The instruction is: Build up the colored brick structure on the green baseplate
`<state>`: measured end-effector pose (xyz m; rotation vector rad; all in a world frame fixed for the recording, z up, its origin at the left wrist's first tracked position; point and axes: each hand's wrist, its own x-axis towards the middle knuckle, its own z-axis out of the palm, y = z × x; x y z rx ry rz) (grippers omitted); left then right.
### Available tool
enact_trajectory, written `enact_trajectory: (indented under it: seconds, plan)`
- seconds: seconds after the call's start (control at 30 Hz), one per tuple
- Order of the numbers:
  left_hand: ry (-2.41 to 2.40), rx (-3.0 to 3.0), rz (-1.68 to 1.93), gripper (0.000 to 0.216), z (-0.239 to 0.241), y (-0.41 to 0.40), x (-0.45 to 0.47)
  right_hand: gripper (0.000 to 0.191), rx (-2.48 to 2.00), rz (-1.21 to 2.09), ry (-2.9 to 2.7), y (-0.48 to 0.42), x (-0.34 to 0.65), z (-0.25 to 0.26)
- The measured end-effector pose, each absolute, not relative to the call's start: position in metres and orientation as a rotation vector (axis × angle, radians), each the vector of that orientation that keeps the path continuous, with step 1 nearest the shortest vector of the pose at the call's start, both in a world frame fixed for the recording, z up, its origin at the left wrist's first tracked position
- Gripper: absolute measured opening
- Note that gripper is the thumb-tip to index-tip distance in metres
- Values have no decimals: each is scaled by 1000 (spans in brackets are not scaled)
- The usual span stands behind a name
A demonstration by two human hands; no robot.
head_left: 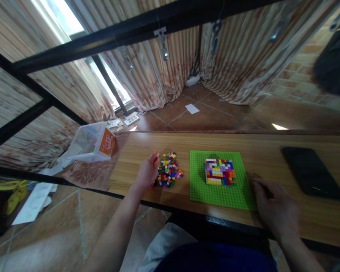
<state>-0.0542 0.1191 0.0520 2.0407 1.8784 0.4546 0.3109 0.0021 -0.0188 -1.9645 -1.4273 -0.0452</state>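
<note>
My left hand (147,170) is at the left side of a loose pile of small coloured toy bricks (167,172). Its fingers are pinched together, with a red toy brick (155,160) showing at the tips. To the right of the pile lies a green studded baseplate (198,192). On it stands a low block built of many-coloured bricks (219,172). My right hand (277,207) rests on the table by the baseplate's right edge. Its fingers are curled in, and nothing shows in them.
A black tablet or phone (313,172) lies on the wooden table (147,141) at the right. A clear plastic box (87,141) with an orange label sits at the left end. Above the table's far side runs a black metal bar (116,39) with hanging clips.
</note>
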Motion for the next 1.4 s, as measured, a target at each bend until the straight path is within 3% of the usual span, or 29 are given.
enact_trajectory:
  seconds: [0.3,0.53,0.9,1.4]
  plan:
    - [1817,2114,319,33,48,123,-60,35,-1956,-28,-1433,2,313,-22]
    - [1750,1941,631,32,55,121,-56,33,-1949,2,-1427,3,313,-23]
    - [1216,2036,710,30,72,87,31,29,-1895,35,-1397,4,310,-19]
    - [1066,2444,672,23,48,90,92,26,-1854,56,-1406,5,310,-20]
